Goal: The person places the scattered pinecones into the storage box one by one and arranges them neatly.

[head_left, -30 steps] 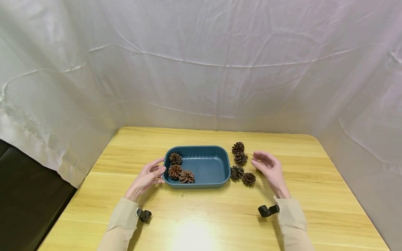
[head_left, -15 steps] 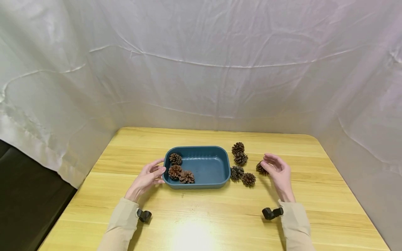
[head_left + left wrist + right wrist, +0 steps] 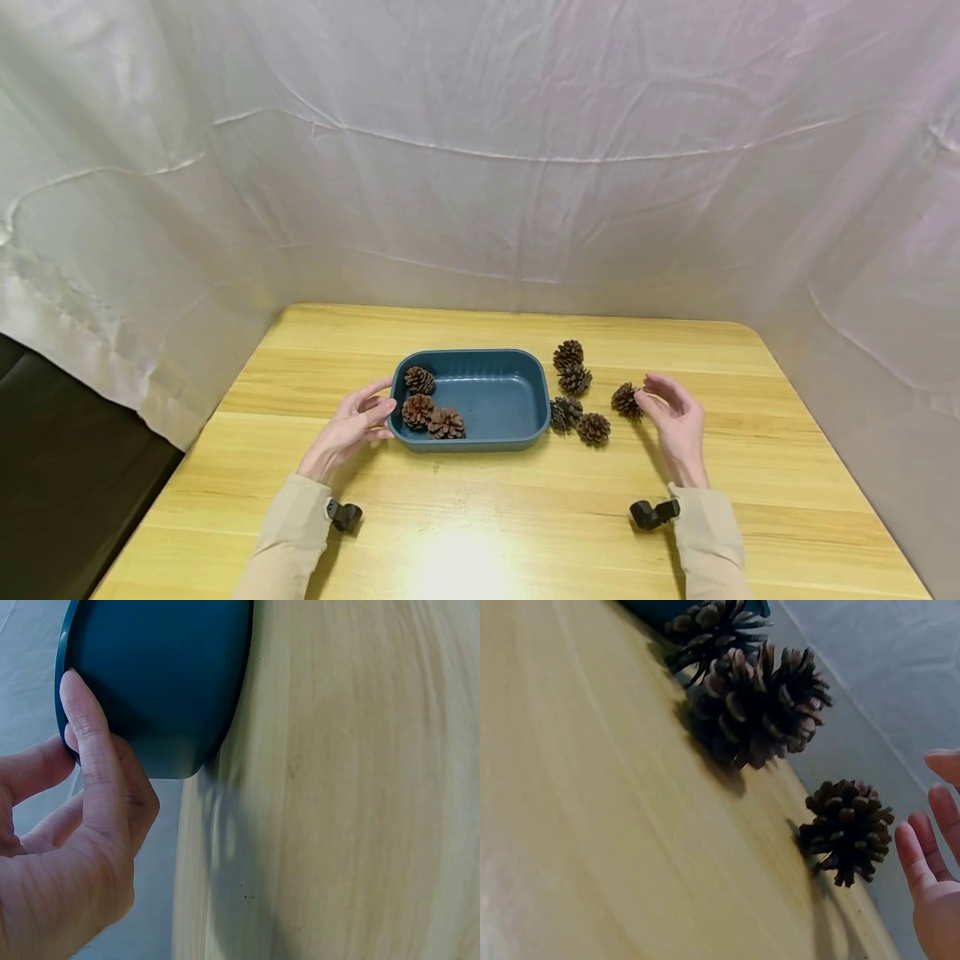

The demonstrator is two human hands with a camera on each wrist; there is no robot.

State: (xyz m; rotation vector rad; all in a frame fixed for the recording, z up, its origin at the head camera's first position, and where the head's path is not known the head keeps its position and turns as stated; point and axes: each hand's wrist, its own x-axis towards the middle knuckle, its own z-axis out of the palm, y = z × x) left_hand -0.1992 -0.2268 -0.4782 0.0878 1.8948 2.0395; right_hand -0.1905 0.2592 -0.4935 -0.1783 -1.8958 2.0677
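Observation:
A blue rectangular box (image 3: 491, 404) sits on the table with several pine cones (image 3: 417, 410) gathered inside its left end. My left hand (image 3: 347, 429) holds that end; in the left wrist view the thumb and fingers grip the box (image 3: 157, 690) at its rim. On the table to the right of the box, one pine cone (image 3: 626, 401) stands apart from the others. Just to the right of this cone is my right hand (image 3: 677, 425), its fingers loosely spread. In the right wrist view a small gap shows between the fingertips and the cone (image 3: 847, 829).
Several more pine cones lie against or near the box's right end, among them a back pair (image 3: 572, 367) and a front pair (image 3: 581, 421). The wooden table (image 3: 480, 500) meets a pale hanging cloth (image 3: 480, 208) at its far side.
My right hand has moved right and let go of a pine cone, which now stands on the table apart from the group. The left hand and the box have stayed in place.

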